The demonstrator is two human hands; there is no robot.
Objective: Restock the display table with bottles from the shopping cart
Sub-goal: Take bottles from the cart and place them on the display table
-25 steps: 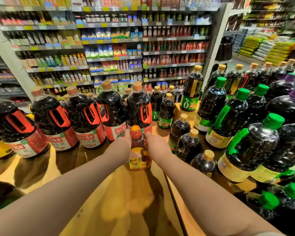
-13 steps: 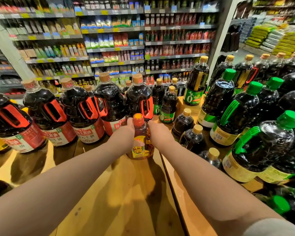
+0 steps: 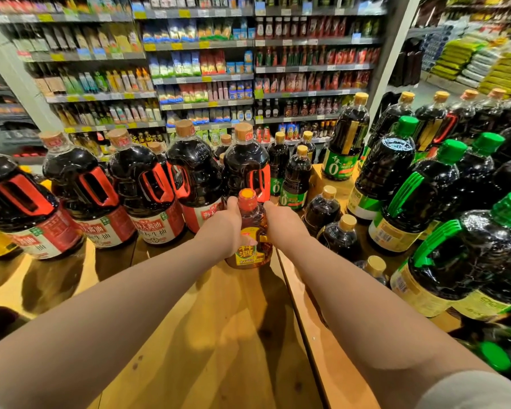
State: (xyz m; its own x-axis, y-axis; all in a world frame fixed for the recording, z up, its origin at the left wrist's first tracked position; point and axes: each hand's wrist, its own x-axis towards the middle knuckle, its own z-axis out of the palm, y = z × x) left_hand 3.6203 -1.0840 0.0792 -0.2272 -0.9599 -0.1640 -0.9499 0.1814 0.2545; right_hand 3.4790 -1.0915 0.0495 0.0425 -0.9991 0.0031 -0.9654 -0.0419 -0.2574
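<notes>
Red-handled soy sauce jugs [image 3: 148,199] stand in a row along the left and back of the wooden display table [image 3: 213,343], dark liquid inside, tan caps, red-and-white labels facing me. At centre I see the left hand [image 3: 223,228] wrapped round the left side of a small amber cooking wine bottle [image 3: 252,231], thumb up near its orange cap. The bottle stands upright on the table, just in front of the nearest red-handled jug. My right hand [image 3: 281,224] grips the bottle's other side, fingers hidden behind it. Right of that, small dark bottles with gold caps [image 3: 322,211] sit close together, with green-labelled ones [image 3: 295,178] behind. Far right, big dark jugs with green caps and handles [image 3: 466,249] crowd a raised tier. Stocked store shelves [image 3: 207,72] fill the background
</notes>
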